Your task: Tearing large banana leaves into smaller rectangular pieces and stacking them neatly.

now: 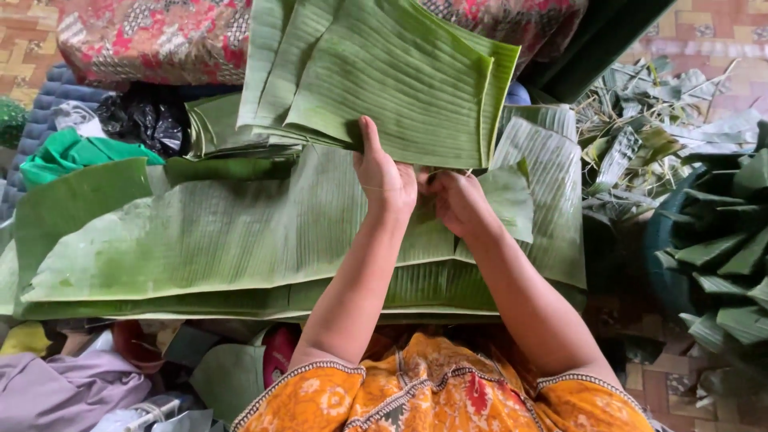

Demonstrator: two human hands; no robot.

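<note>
Leaves are what I am handling: I am sorting cut banana leaf pieces. My left hand [386, 182] is gripping the near edge of the leaf stack [392, 80], thumb lying up across its top face and the other fingers hidden under it, so closed on the pile. My right hand [458, 202] is curled just beside the left, below the stack's near edge; I cannot tell whether its fingers are pinching anything, since they are tucked from view.

The stack is lying just beyond the long leaves [232, 240], overlapping their far edge. I am judging this as the stacking step, squaring the cut pieces. The next move is calling for a firm, flat hold so the sheets are not sliding apart or splitting along their ribs.

Left of the stack are lying a black bag [148, 120] and a green cloth [68, 156]; behind it a patterned cushion [152, 36]. Right of the stack, leaf scraps [640, 120] are piling up, with folded leaf pieces [720, 264] in a dark tub nearer me. The scraps are crowding that side, leaving little room to set anything down.
</note>
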